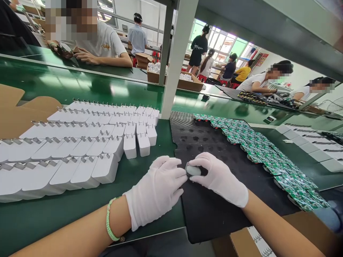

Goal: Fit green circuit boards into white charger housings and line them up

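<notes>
Between thumb and forefinger, my right hand (218, 178) pinches a small rounded piece with a pale, whitish face and a dark rim (193, 170). My left hand (158, 189) comes in from the left with its fingers stretched out and somewhat apart. Its fingertips reach the left edge of the piece; whether they grip it, I cannot tell. Both hands wear white gloves, above the seam between the green bench and a black mat (206, 217). Left of my hands stand rows of white plastic plug housings (104, 171) with metal prongs on top. Green circuit boards (270, 153) lie in rows to the right.
A metal post (175, 60) rises behind the mat, under an overhead shelf (268, 32). Brown cardboard (16, 110) lies at far left; a carton (241, 242) stands below the bench edge. More white housings (308, 142) are at right. Across the bench, a person (109, 43) handles something.
</notes>
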Tool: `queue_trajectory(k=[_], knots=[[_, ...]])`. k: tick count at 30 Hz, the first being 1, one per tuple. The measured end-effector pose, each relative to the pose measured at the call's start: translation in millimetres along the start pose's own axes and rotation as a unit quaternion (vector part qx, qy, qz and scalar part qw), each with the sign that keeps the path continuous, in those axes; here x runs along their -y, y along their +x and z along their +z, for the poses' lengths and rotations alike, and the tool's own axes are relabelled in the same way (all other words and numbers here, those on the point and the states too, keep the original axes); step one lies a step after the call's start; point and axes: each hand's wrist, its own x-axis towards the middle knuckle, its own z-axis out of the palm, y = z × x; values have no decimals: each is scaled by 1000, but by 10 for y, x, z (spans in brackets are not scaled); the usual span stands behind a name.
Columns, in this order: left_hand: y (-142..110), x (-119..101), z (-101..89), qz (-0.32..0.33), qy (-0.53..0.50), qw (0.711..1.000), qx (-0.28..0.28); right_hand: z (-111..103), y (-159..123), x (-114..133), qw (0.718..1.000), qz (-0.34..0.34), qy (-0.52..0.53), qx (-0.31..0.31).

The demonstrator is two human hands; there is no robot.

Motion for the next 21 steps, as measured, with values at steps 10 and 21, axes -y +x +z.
queue_trajectory(k=[10,21], knots=[[5,-12,-14,0,8,1000,2,-43,-6,48,999,22,25,-3],[34,-37,-2,-31,-4,999,-37,12,39,49,999,37,12,19]])
